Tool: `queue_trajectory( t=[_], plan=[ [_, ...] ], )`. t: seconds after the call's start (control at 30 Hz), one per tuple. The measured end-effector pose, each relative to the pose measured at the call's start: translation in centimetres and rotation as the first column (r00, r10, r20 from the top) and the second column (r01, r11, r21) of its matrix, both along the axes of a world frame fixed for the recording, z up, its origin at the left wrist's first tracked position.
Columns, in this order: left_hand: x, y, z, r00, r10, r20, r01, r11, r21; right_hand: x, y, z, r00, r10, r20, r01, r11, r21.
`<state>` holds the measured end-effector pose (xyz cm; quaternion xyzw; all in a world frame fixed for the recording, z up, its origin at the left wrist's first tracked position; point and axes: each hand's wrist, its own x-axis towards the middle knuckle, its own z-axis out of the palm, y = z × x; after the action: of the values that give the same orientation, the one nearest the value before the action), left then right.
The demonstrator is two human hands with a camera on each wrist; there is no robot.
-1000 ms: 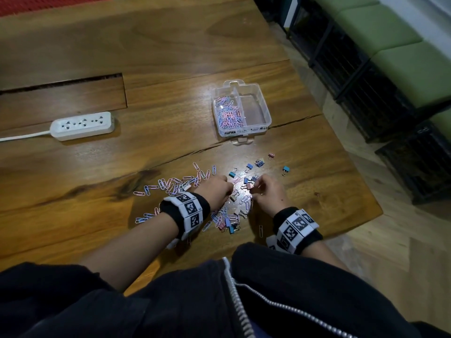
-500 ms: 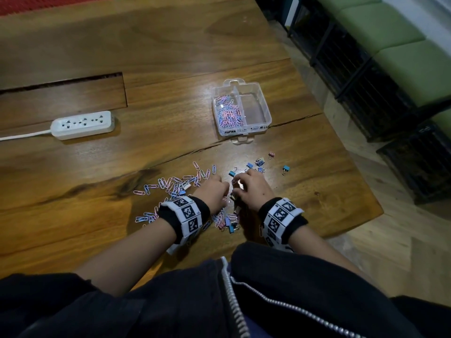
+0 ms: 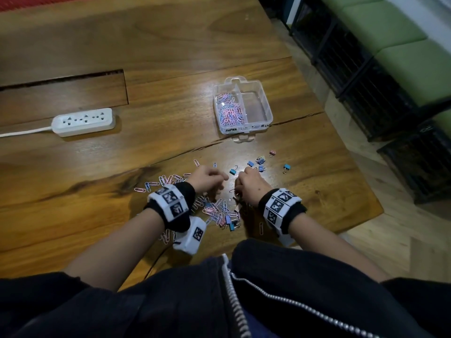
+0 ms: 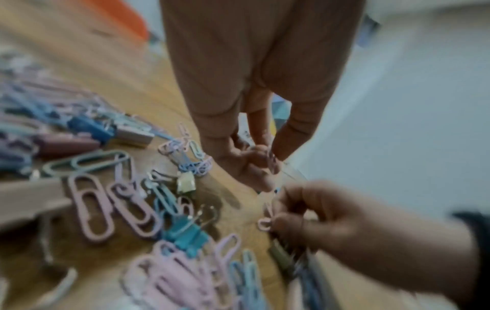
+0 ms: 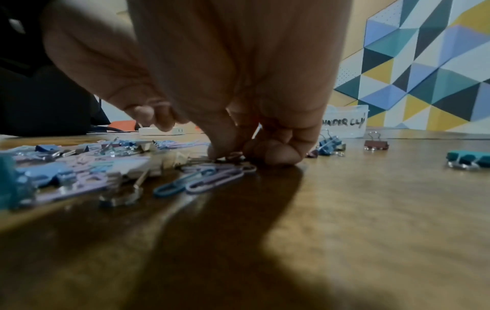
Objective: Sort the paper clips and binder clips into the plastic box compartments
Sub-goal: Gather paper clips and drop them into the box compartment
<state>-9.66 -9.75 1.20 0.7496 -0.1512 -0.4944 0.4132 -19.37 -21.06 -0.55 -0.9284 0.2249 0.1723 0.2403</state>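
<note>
Both hands pinching paper clips (image 3: 214, 212), apparently, plastic box (image 3: 264, 103) long axis pointing away.

Dim and warm overall, lit from above: bright glare on the wooden table (image 3: 170, 113) just in front of the plastic box (image 3: 267, 111). Strong barrel bending near the head view's edges. Heavy smear across the left wrist view, clips near the table's edge soft. Broad dark shadow under the right hand (image 5: 238, 84), foreground tabletop out of focus, grainy throughout.
</note>
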Motion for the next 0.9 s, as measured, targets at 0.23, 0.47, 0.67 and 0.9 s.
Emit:
queue_trajectory(
  t=[0.23, 0.47, 0.67, 0.9],
  plan=[
    [0.2, -0.2, 0.3, 0.913, 0.206, -0.352, -0.226, 0.974, -0.017, -2.2, -1.8, 0.8, 0.857, -0.507, 0.088, 0.378, 0.736, 0.562],
    [-1.2, -2.2, -0.7, 0.737, -0.502, 0.452, 0.446, 0.864, 0.233, -5.5, -3.4, 1.2, 0.608, -0.766, -0.207, 0.442, 0.111, 0.89],
    [-1.6, -3.8, -0.9, 0.411, -0.652, 0.638, 0.489, 0.748, 0.449, -6.5, -2.8, 0.7, 0.533, -0.78, -0.327, 0.37, -0.133, 0.92],
    [-1.3, -3.3, -1.6, 0.535, -0.671, 0.514, 0.479, 0.742, 0.469, -5.5, -1.5, -1.6, 0.822, -0.57, 0.014, 0.441, 0.651, 0.618]
  ],
)
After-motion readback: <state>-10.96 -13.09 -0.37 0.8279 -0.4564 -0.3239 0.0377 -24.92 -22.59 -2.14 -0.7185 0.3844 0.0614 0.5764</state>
